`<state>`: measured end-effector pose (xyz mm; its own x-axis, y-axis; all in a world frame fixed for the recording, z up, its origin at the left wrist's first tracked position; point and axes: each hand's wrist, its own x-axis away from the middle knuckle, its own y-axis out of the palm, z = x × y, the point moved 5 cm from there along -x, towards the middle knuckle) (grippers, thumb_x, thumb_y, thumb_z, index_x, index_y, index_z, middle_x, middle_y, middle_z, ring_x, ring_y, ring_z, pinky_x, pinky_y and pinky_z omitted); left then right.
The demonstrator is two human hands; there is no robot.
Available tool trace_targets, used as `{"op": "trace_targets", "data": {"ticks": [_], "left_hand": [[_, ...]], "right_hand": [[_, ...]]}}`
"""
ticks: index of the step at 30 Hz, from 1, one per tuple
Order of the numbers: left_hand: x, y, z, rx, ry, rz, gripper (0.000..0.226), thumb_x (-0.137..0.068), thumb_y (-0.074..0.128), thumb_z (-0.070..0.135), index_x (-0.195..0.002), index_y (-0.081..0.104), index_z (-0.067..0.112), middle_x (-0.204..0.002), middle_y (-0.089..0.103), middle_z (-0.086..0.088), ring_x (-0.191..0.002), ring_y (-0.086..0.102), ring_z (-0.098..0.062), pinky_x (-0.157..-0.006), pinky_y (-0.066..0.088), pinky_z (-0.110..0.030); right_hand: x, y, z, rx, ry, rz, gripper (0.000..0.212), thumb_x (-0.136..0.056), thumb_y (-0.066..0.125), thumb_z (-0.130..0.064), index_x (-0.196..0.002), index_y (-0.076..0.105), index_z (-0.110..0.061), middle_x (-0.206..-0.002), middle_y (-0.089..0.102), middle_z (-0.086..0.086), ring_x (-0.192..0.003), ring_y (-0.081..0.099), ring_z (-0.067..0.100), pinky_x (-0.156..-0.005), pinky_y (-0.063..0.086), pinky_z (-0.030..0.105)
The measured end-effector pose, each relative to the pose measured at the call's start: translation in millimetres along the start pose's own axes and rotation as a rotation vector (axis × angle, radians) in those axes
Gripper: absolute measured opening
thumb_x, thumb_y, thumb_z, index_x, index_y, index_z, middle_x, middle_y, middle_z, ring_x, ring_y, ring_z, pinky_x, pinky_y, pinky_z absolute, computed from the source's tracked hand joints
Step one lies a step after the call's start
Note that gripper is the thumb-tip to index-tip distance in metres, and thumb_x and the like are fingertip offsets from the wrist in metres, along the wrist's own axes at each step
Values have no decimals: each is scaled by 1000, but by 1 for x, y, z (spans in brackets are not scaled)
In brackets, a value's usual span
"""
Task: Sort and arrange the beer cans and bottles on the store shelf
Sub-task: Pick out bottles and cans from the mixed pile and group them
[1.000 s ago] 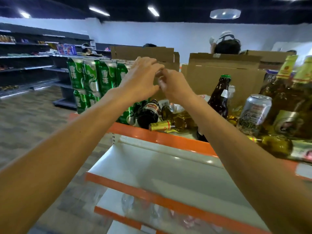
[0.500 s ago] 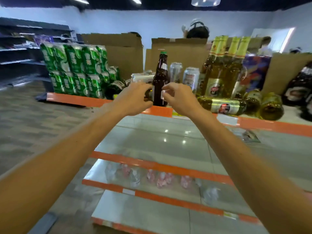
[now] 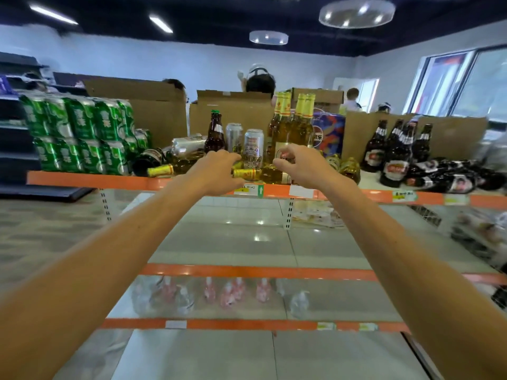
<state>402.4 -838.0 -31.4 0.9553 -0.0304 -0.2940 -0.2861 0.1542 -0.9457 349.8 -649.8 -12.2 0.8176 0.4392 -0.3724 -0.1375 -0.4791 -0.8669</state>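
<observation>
On the top shelf (image 3: 96, 180), stacked green cans (image 3: 76, 133) fill the left end. A brown bottle (image 3: 214, 133) with a green cap stands upright beside two silver cans (image 3: 253, 148). Tall amber bottles (image 3: 290, 124) with yellow necks stand just right of them. Gold-necked bottles (image 3: 162, 170) lie on their sides along the front edge. Dark bottles (image 3: 395, 149) stand at the right, and more lie beside them. My left hand (image 3: 219, 171) and my right hand (image 3: 299, 163) hover on either side of the nearer silver can, fingers curled and apart, holding nothing.
Cardboard boxes (image 3: 230, 111) and a blue carton (image 3: 329, 133) back the top shelf, with people behind them. A shrink-wrapped can pack (image 3: 189, 142) lies behind the brown bottle. Clear and pink bottles (image 3: 233, 294) sit on a lower shelf. More shelving stands far left.
Both hands let go of the brown bottle, which now stands free, and shifted right to flank the silver can. The view has pulled back and risen.
</observation>
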Motion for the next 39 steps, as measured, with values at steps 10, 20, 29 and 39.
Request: {"op": "trace_targets", "data": {"ticks": [10,20,29,39], "left_hand": [[41,9,-11,68,-2,-37,72,-92,65,42,-154,36,17,-153,41,-12,-138,41,-34,-109,41,-50],[68,15,5,57,55,-49,69,-93,64,43,-151,40,16,-153,43,-12,-137,42,-35,-107,43,-51],[76,-13,12,39,71,-30,74,-91,66,45,-153,35,19,-151,44,-10,-134,46,-31,-106,46,-50],[40,-7,74,-33,155,-67,73,-91,65,49,-152,38,18,-150,46,-10,-135,46,-30,-110,43,-49]], "right_hand": [[58,6,-11,63,72,16,59,-100,55,-47,-149,45,-16,-147,53,6,-132,51,24,-106,45,43],[97,9,-24,86,114,31,58,-100,54,-45,-150,43,-16,-151,49,4,-137,46,23,-109,40,42],[99,-5,-49,82,112,38,57,-100,55,-44,-150,41,-20,-151,48,5,-128,54,22,-104,43,39],[115,-34,9,139,193,32,56,-99,56,-45,-147,46,-17,-146,53,4,-131,50,23,-105,43,39]]}}
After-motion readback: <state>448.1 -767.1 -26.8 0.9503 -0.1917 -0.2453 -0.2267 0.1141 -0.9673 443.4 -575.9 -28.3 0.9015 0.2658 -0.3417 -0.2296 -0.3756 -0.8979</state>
